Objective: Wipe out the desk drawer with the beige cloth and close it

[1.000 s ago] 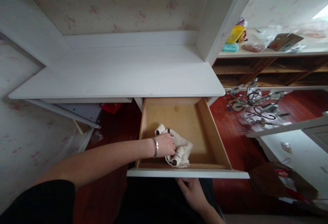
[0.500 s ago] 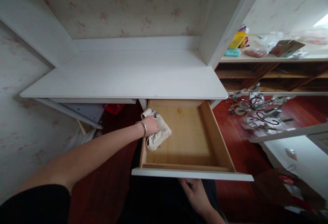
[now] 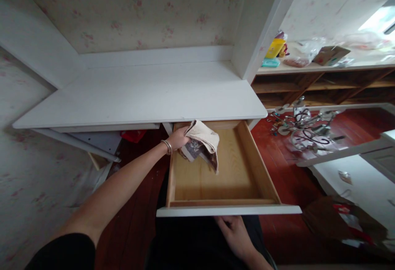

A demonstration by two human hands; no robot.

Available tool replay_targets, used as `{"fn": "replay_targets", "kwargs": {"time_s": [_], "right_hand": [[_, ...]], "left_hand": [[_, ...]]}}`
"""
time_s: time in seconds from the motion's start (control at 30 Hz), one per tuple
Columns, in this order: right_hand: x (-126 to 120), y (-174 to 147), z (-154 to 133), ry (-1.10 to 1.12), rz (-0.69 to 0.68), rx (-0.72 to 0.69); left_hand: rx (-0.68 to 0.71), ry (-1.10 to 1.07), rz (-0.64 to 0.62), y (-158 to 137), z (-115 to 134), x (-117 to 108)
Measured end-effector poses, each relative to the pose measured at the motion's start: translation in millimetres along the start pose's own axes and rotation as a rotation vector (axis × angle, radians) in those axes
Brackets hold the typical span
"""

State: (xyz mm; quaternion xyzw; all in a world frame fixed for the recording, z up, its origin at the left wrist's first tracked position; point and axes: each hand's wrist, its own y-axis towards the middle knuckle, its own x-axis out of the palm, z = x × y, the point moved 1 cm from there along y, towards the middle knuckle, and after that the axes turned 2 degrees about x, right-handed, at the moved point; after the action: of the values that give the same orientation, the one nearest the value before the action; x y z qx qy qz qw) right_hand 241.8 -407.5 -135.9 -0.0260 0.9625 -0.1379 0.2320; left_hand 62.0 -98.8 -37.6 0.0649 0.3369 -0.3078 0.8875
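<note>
Cream cloth (image 3: 202,143) hangs bunched from the left hand (image 3: 181,137), whose fingers are pinched shut on its upper fold at the far left corner of the open drawer (image 3: 265,179). A metal bangle (image 3: 167,147) sits on that wrist. The cloth is lifted clear of the drawer floor, its loose end drooping toward the middle, and its darker, soiled face shows underneath.

To work this corner well, it seems best to press the cloth flat with the fingers spread behind it, push it right into the joint where the left wall meets the back wall, and turn a clean fold outward, since the exposed side looks dirty.

The right hand (image 3: 236,233) is below the drawer's white front edge, close beneath it; whether it grips anything or merely rests there I cannot tell.

Pale wood lines the drawer, and apart from the cloth hanging over it nothing shows inside. It is pulled out from under the right end of the white desk (image 3: 148,97). Beyond the desk's right edge, a tangled metal lamp fitting (image 3: 304,128) lies on the red floor (image 3: 277,163).
</note>
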Motion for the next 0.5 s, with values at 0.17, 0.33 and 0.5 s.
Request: {"fn": "replay_targets", "kwargs": {"time_s": [0.17, 0.33, 0.5], "right_hand": [[-1, 1, 2, -0.011, -0.011, -0.013], [-1, 1, 2, -0.007, -0.029, -0.003], [-1, 1, 2, 0.023, -0.031, 0.001]], "left_hand": [[-0.127, -0.063, -0.099, -9, 3, 8], [0.019, 0.448, -0.054, -12, 31, 17], [0.281, 0.799, -0.016, -7, 57, 45]]}}
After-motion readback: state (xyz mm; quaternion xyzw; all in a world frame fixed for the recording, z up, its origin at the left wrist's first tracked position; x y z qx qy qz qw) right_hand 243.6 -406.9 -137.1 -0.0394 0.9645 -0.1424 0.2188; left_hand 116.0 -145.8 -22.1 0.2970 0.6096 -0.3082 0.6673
